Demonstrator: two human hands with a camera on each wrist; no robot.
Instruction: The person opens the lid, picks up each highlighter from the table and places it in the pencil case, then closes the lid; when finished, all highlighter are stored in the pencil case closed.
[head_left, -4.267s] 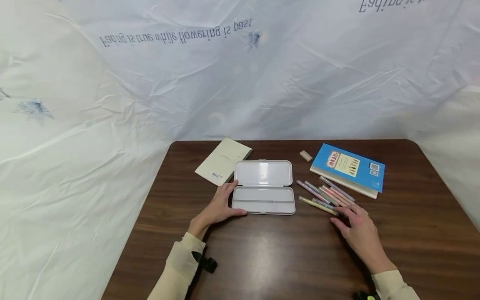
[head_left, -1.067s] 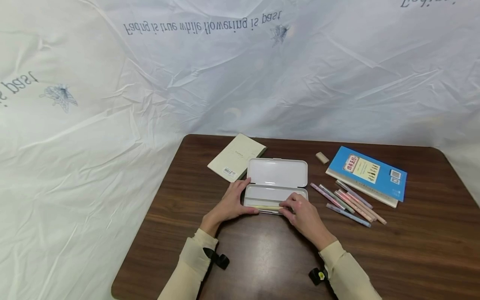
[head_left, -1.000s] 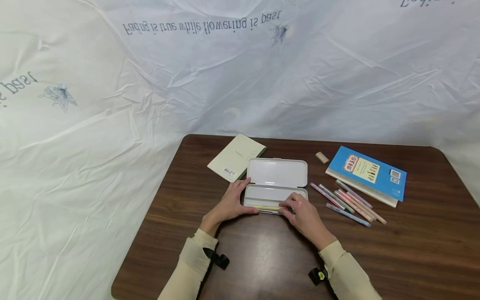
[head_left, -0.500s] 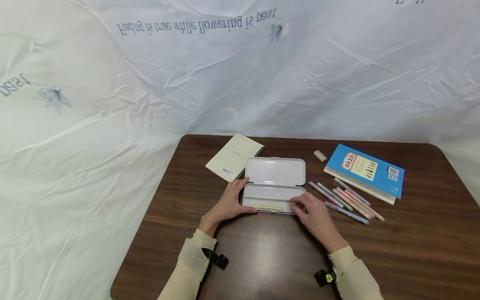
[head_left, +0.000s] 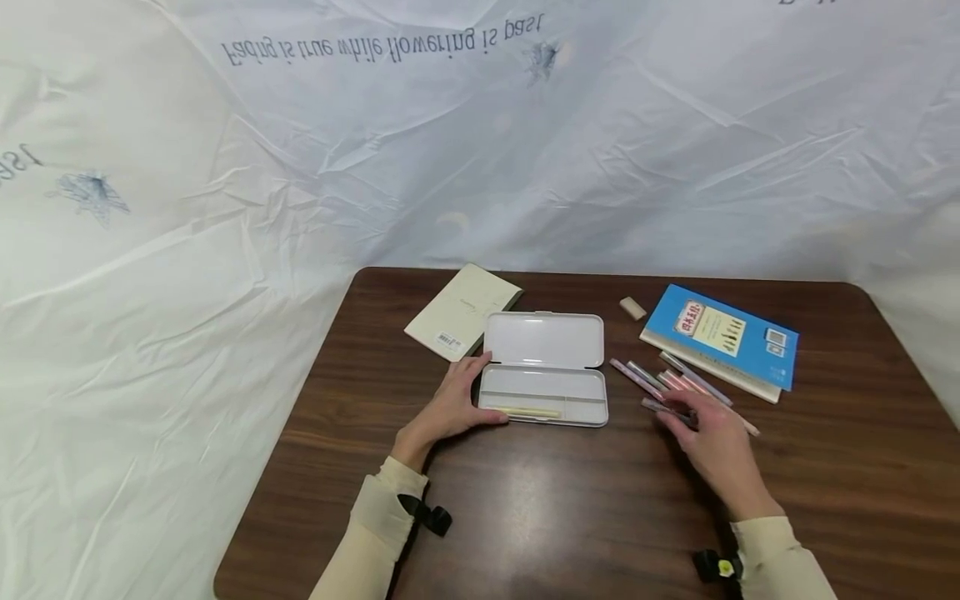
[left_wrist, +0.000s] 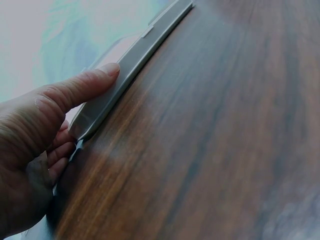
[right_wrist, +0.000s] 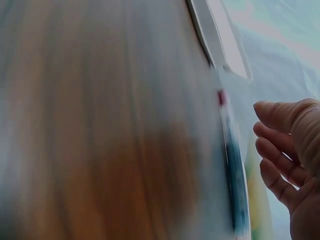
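A white pencil case [head_left: 543, 340] lies unfolded on the table, its lid tilted back behind a tray with compartments. One pale yellow pen [head_left: 531, 412] rests in the front compartment. My left hand [head_left: 444, 410] holds the case's left end; in the left wrist view the thumb presses along the front wall of the case [left_wrist: 131, 61] with the fingers round the end. Over a loose pile of pens [head_left: 636, 377] right of the case hovers my right hand [head_left: 718, 446]. Its thumb and fingers stand apart, with nothing between them, beside a blue pen [right_wrist: 236, 170] in the right wrist view.
A cream notebook [head_left: 461, 310] lies behind the case on the left. Toward the back right are an eraser [head_left: 632, 308] and a blue-covered book [head_left: 723, 342]. White fabric [head_left: 450, 150] hangs behind the dark wooden table [head_left: 540, 517].
My right hand picked the yellow pen from the pile, laid it in the case's front compartment, let go and moved right, back over the pens. My left hand stays on the case.
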